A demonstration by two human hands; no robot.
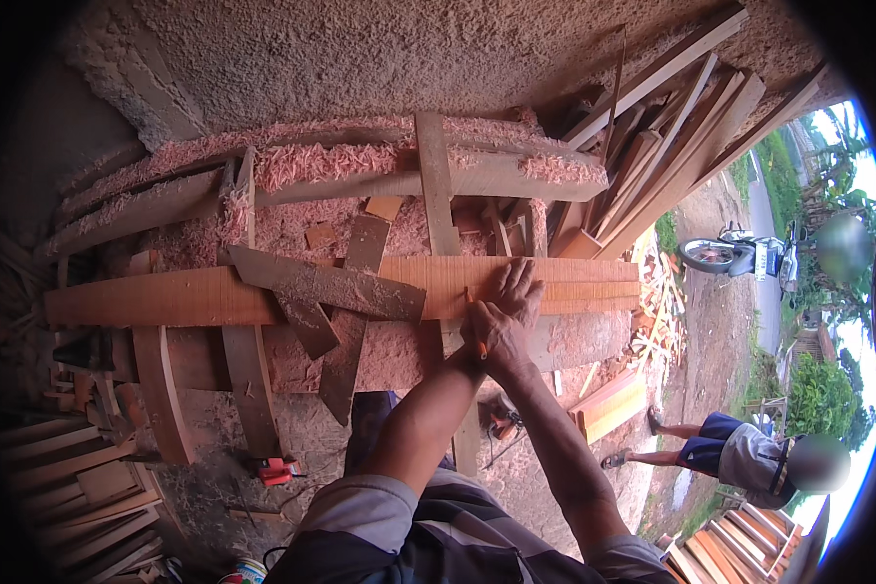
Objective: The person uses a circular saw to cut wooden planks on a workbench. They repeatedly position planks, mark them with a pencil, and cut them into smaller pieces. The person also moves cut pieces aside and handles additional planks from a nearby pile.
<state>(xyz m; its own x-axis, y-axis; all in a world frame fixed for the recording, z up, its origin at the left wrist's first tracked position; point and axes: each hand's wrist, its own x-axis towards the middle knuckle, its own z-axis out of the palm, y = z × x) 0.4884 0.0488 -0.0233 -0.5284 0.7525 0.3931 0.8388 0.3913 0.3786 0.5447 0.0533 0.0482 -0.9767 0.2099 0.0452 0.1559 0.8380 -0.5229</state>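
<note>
A long reddish-brown board (165,299) lies across the supports in front of me. My left hand (521,290) rests flat on it right of the middle, fingers stretched out and somewhat apart. Just nearer, my right hand (501,336) is closed around an orange pencil (482,349), crossing over the left wrist. The pencil's upper end comes near the board's surface; whether it touches is hard to tell. A narrower strip of similar wood (594,295) runs along the board to the right of my hands. A dusty grey offcut (331,281) lies across the board left of my hands.
Pink shavings (326,167) cover the beams by the wall. Planks (642,175) lean at the far right, with a motorcycle (745,256) beyond. A person (740,453) stands at right. A red power tool (278,471) lies below the bench; stacked timber (92,487) is at lower left.
</note>
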